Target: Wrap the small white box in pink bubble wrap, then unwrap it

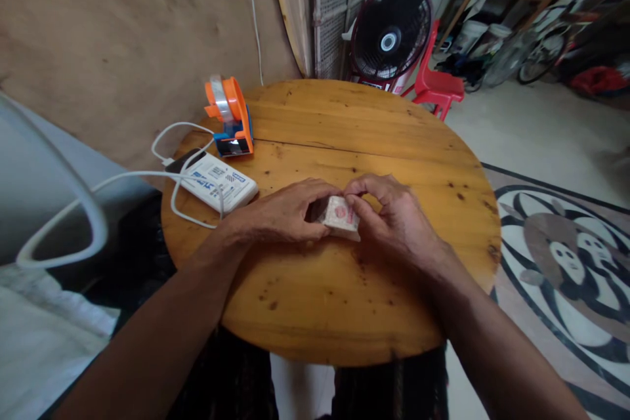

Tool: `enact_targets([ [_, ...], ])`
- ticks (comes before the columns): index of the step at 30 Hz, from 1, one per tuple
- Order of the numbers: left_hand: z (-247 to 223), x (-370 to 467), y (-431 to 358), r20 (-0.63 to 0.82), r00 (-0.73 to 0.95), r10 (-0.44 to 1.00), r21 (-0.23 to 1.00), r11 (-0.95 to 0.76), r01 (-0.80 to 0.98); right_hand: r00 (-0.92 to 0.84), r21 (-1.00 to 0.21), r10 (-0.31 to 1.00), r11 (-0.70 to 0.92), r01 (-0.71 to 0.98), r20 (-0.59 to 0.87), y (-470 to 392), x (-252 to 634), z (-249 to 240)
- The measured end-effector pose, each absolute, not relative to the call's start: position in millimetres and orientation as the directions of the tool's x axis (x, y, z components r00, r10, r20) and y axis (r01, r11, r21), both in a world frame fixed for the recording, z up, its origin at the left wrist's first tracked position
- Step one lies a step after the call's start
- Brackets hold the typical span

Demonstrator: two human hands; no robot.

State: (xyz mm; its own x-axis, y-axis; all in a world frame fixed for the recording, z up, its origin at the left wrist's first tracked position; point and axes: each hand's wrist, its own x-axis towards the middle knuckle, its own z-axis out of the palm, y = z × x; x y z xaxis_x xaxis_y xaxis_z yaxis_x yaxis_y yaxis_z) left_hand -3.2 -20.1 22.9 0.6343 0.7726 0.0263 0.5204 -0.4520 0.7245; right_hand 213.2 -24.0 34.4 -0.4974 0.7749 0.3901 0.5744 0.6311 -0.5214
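A small whitish box (pixel 339 212) with a red round print sits at the middle of the round wooden table (pixel 315 289). Along its lower right edge a thin pale flap or edge sticks out. My left hand (pixel 290 210) grips the box from the left, thumb at the near side and fingers at the far side. From the right, my right hand (pixel 388 207) pinches the box's far right corner between thumb and index finger. The fingers partly hide the box's left end and right side.
An orange and blue tape dispenser (pixel 231 118) stands at the back left. Near it lies a white power bank (pixel 221 180) with white cables looping off the left edge. Beyond the table are a fan (pixel 388 33), a red chair (pixel 438 82) and a panda-patterned rug (pixel 566 262).
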Motion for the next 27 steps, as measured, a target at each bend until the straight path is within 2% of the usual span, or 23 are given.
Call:
enact_targets([
  [7, 23, -3, -19, 0.022, 0.647, 0.762, 0.692, -0.479, 0.540, -0.468, -0.691, 0.830, 0.531, 0.490, 0.305, -18, 216, 34],
  [13, 21, -2, -19, 0.045, 0.627, 0.778, 0.735, -0.451, 0.506, -0.426, -0.746, 0.824, 0.540, 0.390, 0.374, -13, 222, 32],
  [19, 18, -2, -17, 0.094, 0.615, 0.783, 0.777, -0.443, 0.446, -0.566, -0.671, 0.728, 0.644, 0.367, 0.388, -14, 219, 32],
  [27, 14, -5, -16, 0.102, 0.580, 0.808, 0.747, -0.448, 0.492, -0.536, -0.499, 0.666, 0.745, 0.443, 0.519, -9, 218, 22],
])
